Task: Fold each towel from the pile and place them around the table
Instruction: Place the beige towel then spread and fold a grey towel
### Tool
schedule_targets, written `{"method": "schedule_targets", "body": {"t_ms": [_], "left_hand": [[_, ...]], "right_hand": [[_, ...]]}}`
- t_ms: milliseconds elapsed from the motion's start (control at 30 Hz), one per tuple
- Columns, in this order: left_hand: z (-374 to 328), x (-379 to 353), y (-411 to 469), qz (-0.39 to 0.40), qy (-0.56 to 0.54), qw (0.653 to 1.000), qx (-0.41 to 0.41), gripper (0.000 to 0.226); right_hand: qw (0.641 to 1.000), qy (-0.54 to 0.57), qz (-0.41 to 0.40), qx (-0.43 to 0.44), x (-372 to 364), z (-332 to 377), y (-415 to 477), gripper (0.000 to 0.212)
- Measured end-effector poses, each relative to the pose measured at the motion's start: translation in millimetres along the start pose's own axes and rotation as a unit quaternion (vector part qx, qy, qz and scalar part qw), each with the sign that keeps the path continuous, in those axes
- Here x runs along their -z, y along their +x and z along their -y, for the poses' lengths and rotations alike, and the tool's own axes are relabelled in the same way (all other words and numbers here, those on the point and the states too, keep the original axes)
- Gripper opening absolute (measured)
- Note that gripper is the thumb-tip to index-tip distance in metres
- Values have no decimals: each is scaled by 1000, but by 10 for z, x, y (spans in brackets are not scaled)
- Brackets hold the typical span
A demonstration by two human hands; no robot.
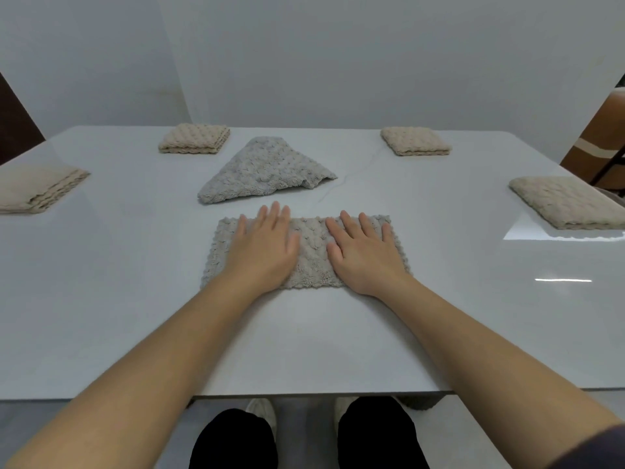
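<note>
A grey bobbled towel [311, 247] lies folded into a wide rectangle on the white table [128, 299], just in front of me. My left hand [262, 247] presses flat on its left half with straight fingers. My right hand [363, 253] lies flat on its right half in the same way. Behind it a second grey towel [263, 169] lies loose and crumpled in the middle of the table. Several folded beige towels sit around the table: far left [194, 138], far right [416, 141], left edge [37, 187], right edge [568, 201].
A pale wall stands behind the table. A brown chair back [598, 143] shows at the right. My dark trouser legs [233, 441] and light shoes are visible below the near table edge.
</note>
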State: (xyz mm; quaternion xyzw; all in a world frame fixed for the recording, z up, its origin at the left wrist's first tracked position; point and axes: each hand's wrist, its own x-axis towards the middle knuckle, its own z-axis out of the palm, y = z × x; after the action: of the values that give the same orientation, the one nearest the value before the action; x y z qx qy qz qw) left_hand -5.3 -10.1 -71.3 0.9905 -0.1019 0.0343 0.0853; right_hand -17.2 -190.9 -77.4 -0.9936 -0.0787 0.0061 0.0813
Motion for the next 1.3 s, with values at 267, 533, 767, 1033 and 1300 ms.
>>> {"method": "schedule_targets", "body": {"t_ms": [267, 533, 767, 1033, 1300], "left_hand": [[345, -41, -84, 18, 10, 999, 40, 62], [467, 181, -157, -122, -219, 958, 140, 60], [799, 628, -267, -35, -466, 825, 319, 25], [710, 722, -188, 185, -405, 828, 342, 22], [740, 649, -133, 88, -450, 818, 349, 14]], "right_hand": [[1000, 0, 30, -1, 66, 5, 2, 55], [999, -8, -12, 50, 143, 163, -43, 57], [997, -20, 27, 67, -12, 249, -2, 57], [997, -15, 24, 65, 2, 264, -22, 57], [998, -1, 39, 57, 31, 401, -43, 58]]}}
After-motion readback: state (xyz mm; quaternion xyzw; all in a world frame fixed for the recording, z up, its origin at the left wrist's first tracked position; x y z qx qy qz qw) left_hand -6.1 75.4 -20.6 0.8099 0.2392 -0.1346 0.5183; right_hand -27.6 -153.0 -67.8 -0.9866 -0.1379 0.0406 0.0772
